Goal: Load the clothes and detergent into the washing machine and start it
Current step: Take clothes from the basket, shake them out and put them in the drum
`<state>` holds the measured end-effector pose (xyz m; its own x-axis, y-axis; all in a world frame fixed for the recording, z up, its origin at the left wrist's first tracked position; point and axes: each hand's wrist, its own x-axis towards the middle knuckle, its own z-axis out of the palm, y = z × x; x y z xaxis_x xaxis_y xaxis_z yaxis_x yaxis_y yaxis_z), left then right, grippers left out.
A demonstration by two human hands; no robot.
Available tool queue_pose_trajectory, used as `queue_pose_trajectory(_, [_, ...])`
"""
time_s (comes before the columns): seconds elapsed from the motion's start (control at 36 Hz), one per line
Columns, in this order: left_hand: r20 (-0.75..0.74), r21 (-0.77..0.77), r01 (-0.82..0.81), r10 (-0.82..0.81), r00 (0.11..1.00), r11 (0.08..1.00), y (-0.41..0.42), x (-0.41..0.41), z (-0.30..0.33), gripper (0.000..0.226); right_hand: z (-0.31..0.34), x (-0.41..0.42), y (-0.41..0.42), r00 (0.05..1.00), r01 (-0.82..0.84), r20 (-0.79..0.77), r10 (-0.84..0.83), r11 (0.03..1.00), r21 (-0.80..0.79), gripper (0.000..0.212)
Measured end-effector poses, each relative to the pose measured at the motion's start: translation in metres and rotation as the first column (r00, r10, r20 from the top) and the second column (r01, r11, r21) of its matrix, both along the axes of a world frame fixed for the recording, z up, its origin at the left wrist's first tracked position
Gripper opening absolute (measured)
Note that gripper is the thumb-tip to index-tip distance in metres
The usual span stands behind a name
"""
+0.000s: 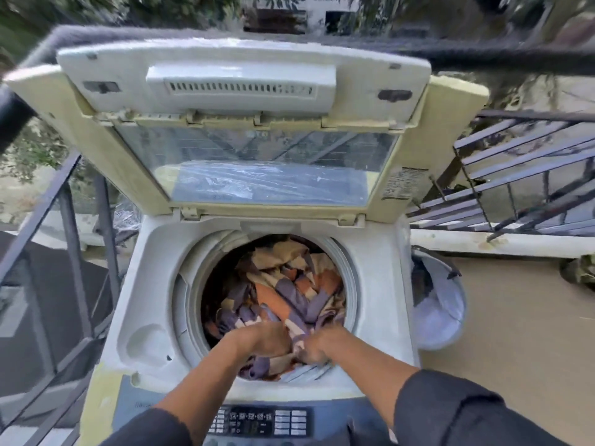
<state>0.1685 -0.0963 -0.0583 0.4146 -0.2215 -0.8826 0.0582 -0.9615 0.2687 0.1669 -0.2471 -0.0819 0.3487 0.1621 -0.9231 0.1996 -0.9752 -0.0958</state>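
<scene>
A top-loading washing machine (pixel 154 284) stands in front of me with its folding lid (pixel 244 117) raised. Its round drum holds a crumpled cloth (pixel 283 284) in orange, purple and beige patches. My left hand (pixel 267 339) and my right hand (pixel 317 347) are both inside the drum's near edge, side by side. Each hand grips a fold of the patched cloth, part of which lies over the drum's front rim. The dark control panel (pixel 260 421) with its buttons sits below my forearms. No detergent is visible.
A pale laundry basket (pixel 441 304) with some cloth in it stands to the right of the machine on a tan floor. Dark metal railings run along the left (pixel 67 220) and the right (pixel 521 175). Plants lie beyond the railings.
</scene>
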Motion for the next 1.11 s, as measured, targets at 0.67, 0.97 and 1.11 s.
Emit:
queue_pose_trajectory(0.67, [0.15, -0.699, -0.377, 0.641, 0.753, 0.607, -0.185, 0.011, 0.119, 0.028, 0.09, -0.028, -0.274, 0.526, 0.452, 0.364, -0.769, 0.615, 0.646, 0.012])
queue_pose_trajectory(0.97, [0.024, -0.518, -0.553, 0.657, 0.753, 0.653, -0.356, 0.041, 0.014, 0.02, -0.02, 0.011, -0.408, 0.667, 0.578, 0.265, -0.697, 0.708, 0.406, 0.014])
queue_pose_trajectory(1.11, [0.005, -0.341, -0.657, 0.7, 0.714, 0.672, -0.393, 0.049, -0.074, 0.032, -0.11, 0.043, -0.44, 0.763, 0.543, 0.157, -0.627, 0.754, 0.371, 0.019])
